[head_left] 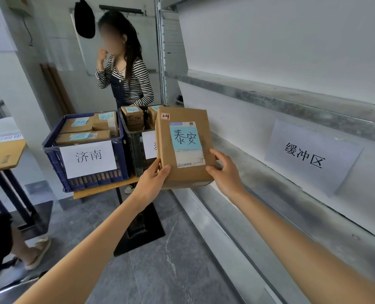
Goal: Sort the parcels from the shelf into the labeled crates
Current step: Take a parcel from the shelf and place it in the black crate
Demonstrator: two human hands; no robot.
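The left hand pinches the parcel at its lower left corner, thumb on the face. The right hand curls round the lower right edge. This probably keeps its blue label upright for reading. The parcel is in the air beside the shelf, before the black crate at the desk's right end; the blue crate fills the left end.
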